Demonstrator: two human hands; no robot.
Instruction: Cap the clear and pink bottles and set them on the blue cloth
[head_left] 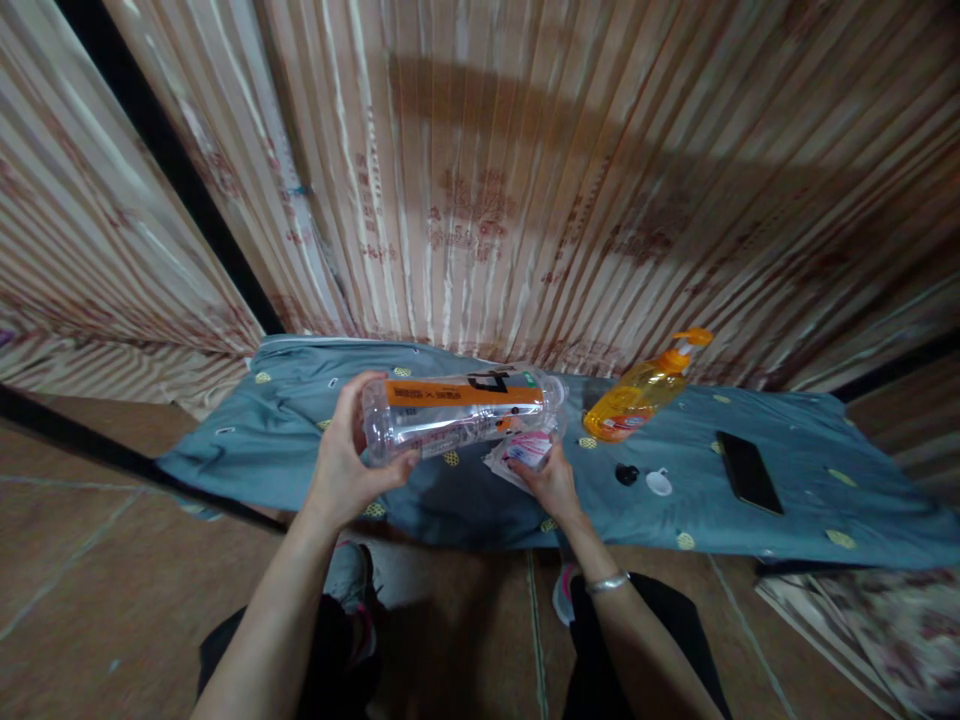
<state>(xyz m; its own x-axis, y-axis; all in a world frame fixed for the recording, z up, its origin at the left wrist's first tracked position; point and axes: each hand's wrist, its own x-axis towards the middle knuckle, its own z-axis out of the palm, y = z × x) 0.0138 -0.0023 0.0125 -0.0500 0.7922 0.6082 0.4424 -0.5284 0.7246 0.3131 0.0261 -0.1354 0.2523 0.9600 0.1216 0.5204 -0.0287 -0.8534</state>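
A large clear plastic bottle [457, 408] with an orange label lies almost level above the cloth, its mouth end toward the right. My left hand [349, 455] is closed around the bottle's base, thumb below and fingers behind it. In my right hand [551, 480] is a crumpled white packet [529, 450] with pink print, pinched just under the bottle's neck end. Whether the right fingers also touch the bottle cannot be made out. Right of that hand lie a small black object [626, 474] and a small white cap-like piece [659, 482].
A blue-green cloth with yellow pineapple prints [480, 515] covers the narrow table. A yellow pump bottle [637, 395] stands at the back right, and a black phone [748, 472] lies farther right. Behind hangs a pleated curtain [472, 220]; black poles [172, 160] frame the sides.
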